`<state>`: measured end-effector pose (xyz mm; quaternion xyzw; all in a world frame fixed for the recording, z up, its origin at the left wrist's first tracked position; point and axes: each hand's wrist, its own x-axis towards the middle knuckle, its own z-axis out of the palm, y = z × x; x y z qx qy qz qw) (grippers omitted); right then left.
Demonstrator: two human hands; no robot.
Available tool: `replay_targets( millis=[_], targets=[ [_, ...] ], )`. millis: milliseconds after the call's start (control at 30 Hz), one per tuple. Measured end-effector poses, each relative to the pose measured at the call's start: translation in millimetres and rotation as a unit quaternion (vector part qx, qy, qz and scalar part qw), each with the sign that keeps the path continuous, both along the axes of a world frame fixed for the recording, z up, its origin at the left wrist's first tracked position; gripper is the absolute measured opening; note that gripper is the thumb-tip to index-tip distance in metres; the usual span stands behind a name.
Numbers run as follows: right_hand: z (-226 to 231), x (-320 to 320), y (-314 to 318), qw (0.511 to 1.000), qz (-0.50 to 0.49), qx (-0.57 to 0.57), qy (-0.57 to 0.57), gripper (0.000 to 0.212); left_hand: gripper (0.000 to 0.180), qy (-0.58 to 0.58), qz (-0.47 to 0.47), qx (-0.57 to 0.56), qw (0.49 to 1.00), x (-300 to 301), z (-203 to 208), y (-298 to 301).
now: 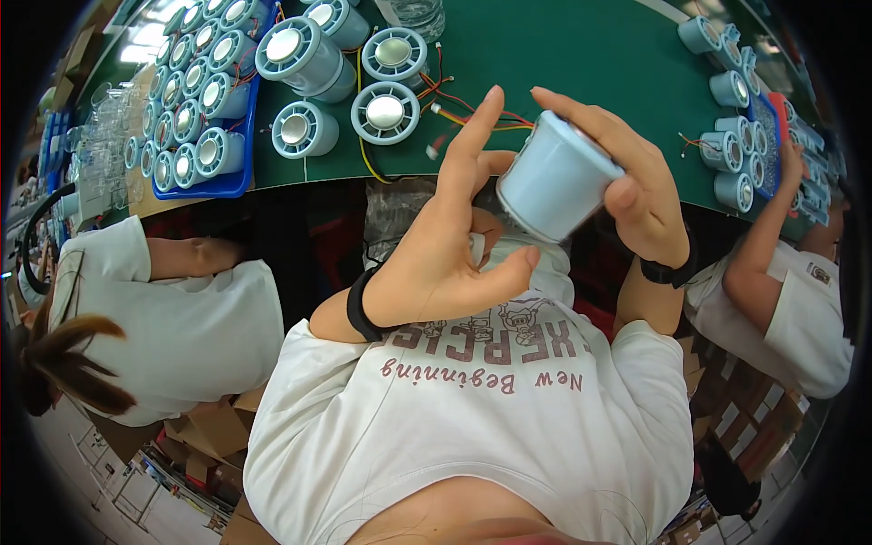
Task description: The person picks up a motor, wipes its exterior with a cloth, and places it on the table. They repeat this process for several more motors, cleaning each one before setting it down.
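A: White printed T-shirt (472,400) fills the lower frame, nearest the lens. Hands are held up above it, short of the table edge.

B: Right hand (640,195)?

A: Wrapped round a pale-blue plastic cylinder (554,177), fingers over the far side, thumb pressed on the near wall. The cylinder is tilted and held in the air, clear of the green table mat (590,54).

B: Left hand (436,250)?

A: Loosely spread and holding nothing, index finger raised beside the cylinder's left edge (contact cannot be told from this view). Black wristbands on both wrists.

B: Handling note?

A: Judgement: a one-hand grip on a smooth round wall can slip, so the free hand would do well to steady the body. Keep it clear of the red and yellow wires (454,109) lying just beyond.

B: Surroundings?

A: Loose blue round units with silver centres (386,113) on the mat; a blue tray (232,182) packed with more at far left; further units at far right. Co-workers in white sit either side, the right one's arm (763,227) reaching up to the table.
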<state>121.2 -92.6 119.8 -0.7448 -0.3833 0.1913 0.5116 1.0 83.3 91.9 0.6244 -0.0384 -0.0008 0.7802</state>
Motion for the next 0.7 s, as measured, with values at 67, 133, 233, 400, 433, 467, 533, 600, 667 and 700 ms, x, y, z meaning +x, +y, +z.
replay_targets(
  millis=[67,133,233,400,433,467,533,600,667,700],
  targets=[
    [-1,0,-1,1.000,-0.021,0.012,0.012,0.099,0.094,0.011,0.008,0.083,0.996,-1,9,7],
    [3,2,-6,0.999,-0.036,0.003,0.004,0.098,0.096,0.013,0.008,0.122,0.992,0,15,10],
    [3,5,-10,0.999,-0.035,0.000,0.001,0.094,0.095,0.019,0.057,0.105,0.993,2,11,14],
    [-2,-1,-8,0.997,-0.053,-0.030,-0.038,0.080,0.095,-0.073,0.069,0.210,0.973,5,7,14],
    [-2,-4,-9,0.994,-0.076,-0.047,-0.062,0.077,0.094,-0.089,0.065,0.248,0.963,8,5,8],
    [-3,-8,-8,0.994,-0.078,-0.047,-0.066,0.077,0.093,-0.104,0.061,0.285,0.951,12,4,0],
    [-8,-19,-6,0.982,-0.158,-0.005,-0.106,0.063,0.093,-0.128,0.051,0.320,0.937,23,-3,-13],
    [-5,-30,-10,0.970,-0.203,0.016,-0.130,0.058,0.081,-0.210,0.138,0.321,0.913,38,-14,-25],
    [2,-45,-17,0.970,-0.208,0.129,0.000,0.053,0.075,-0.257,0.174,0.315,0.897,48,-18,-28],
    [2,-53,-26,0.964,-0.211,0.158,0.028,0.052,0.068,-0.141,0.086,0.131,0.978,52,-19,-27]
  ],
)
